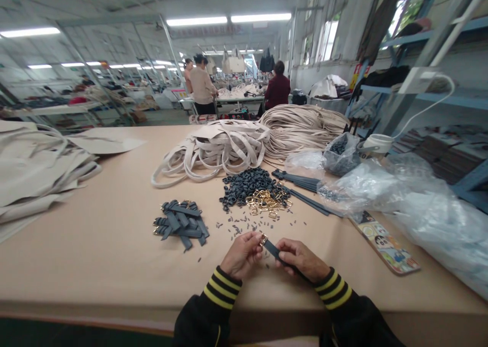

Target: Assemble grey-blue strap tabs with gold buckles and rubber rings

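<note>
"What's on the tabletop around you?"

"I'm at the near edge of the tabletop (125, 265). Clear plastic (430, 204) sprawls along its right side, pale cloth (34, 174) is stacked toward the left edge, and a coil of pale straps (305, 125) sits by the far edge, right of the middle. Closer in there's a heap of dark loops (247, 184), and to its left, well apart, a pile of dark strips (179, 222)."

"And your hands?"

"Both are just in from the near edge, on one piece. My right hand (303, 260) grips a dark strap (273, 250) along its length. My left hand (241, 255) pinches a gold buckle (263, 239) at the strap's other end. I can't tell whether the strap runs through it."

"What could go wrong?"

"If my left fingertips loosen, I think the buckle could twist or slip. A hard pull from the right might drag the strap out of line. And those tiny dark bits (236, 226) scattered between me and the heap could get swept toward the near edge by a careless sleeve."
</note>
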Demonstrator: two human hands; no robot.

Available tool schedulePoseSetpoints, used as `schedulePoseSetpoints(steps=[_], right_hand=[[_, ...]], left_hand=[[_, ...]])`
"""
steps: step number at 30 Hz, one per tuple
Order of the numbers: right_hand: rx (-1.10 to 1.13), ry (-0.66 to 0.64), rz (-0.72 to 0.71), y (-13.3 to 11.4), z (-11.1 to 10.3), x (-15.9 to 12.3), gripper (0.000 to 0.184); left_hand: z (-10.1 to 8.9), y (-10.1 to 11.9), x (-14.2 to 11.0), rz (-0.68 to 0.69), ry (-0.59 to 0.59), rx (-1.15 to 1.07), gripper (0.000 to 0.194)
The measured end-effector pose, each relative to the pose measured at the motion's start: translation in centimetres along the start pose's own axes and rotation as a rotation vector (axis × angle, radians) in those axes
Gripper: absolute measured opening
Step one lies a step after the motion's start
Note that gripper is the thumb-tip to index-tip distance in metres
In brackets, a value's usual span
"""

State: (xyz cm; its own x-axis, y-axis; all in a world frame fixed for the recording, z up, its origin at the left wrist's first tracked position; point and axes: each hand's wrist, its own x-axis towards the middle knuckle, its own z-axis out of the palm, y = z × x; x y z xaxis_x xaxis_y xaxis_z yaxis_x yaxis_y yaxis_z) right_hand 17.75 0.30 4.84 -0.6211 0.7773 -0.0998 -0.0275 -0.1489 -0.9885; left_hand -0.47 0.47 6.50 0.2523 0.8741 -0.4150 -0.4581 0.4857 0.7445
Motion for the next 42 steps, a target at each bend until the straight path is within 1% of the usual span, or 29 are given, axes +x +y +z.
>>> schedulePoseSetpoints(steps=[4, 8, 10, 12, 14, 17, 18, 19, 21, 22, 25, 27, 29, 31, 35, 39, 42], right_hand=[[-0.011, -0.021, 0.006, 0.1, -0.2, -0.1, 0.021], [-0.033, -0.008, -0.009, 0.2, -0.2, -0.2, 0.021], [-0.065, 0.005, -0.026, 0.2, 0.0, -0.2, 0.022], [-0.119, 0.031, -0.038, 0.2, 0.4, -0.1, 0.021], [-0.207, 0.116, -0.06, 0.1, 0.9, 0.1, 0.016], [-0.373, 0.305, -0.153, -0.1, 1.6, 0.1, 0.008], [-0.427, 0.341, -0.192, -0.2, 1.8, 0.1, 0.008], [-0.477, 0.35, -0.227, -0.3, 2.0, 0.0, 0.009], [-0.555, 0.321, -0.259, -0.4, 2.1, -0.1, 0.008], [-0.571, 0.298, -0.253, -0.4, 2.1, -0.2, 0.006], [-0.518, 0.24, -0.169, -0.2, 1.7, -0.3, 0.009], [-0.505, 0.251, -0.155, 0.0, 1.5, -0.3, 0.011], [-0.542, 0.271, -0.182, -0.1, 1.3, -0.3, 0.01], [-0.534, 0.243, -0.174, -0.2, 1.3, -0.4, 0.01], [-0.405, 0.141, -0.112, -0.2, 1.3, -0.4, 0.015], [-0.387, 0.132, -0.111, -0.1, 1.1, -0.3, 0.022], [-0.361, 0.141, -0.084, -0.2, 0.9, -0.2, 0.023]], left_hand=[[-0.2, -0.9, 0.0, -0.064, -0.072, -0.113, 0.017], [-0.2, -1.8, -0.1, -0.085, -0.125, -0.242, 0.017], [0.0, -2.4, -0.2, -0.097, -0.145, -0.268, 0.018], [0.4, -3.1, -0.2, -0.11, -0.156, -0.246, 0.019], [0.9, -3.8, -0.2, -0.091, -0.115, -0.193, 0.021], [1.6, -4.4, -0.2, 0.005, 0.008, -0.136, 0.027], [1.7, -4.5, -0.2, 0.03, 0.031, -0.122, 0.029], [1.8, -4.5, -0.2, 0.045, 0.036, -0.107, 0.031], [1.8, -4.3, -0.3, 0.059, 0.011, -0.055, 0.031], [1.8, -4.2, -0.3, 0.068, -0.006, -0.02, 0.029], [1.4, -3.7, -0.7, 0.107, -0.054, 0.099, 0.026], [1.2, -3.4, -0.9, 0.116, -0.115, 0.143, 0.025], [1.0, -3.2, -1.0, 0.11, -0.159, 0.145, 0.025], [0.8, -3.3, -0.9, 0.108, -0.127, 0.141, 0.027], [0.6, -4.0, -0.2, 0.135, -0.007, 0.145, 0.029], [0.7, -4.5, 0.0, 0.158, 0.077, 0.063, 0.03], [1.0, -4.5, -0.2, 0.182, 0.116, 0.021, 0.031]])
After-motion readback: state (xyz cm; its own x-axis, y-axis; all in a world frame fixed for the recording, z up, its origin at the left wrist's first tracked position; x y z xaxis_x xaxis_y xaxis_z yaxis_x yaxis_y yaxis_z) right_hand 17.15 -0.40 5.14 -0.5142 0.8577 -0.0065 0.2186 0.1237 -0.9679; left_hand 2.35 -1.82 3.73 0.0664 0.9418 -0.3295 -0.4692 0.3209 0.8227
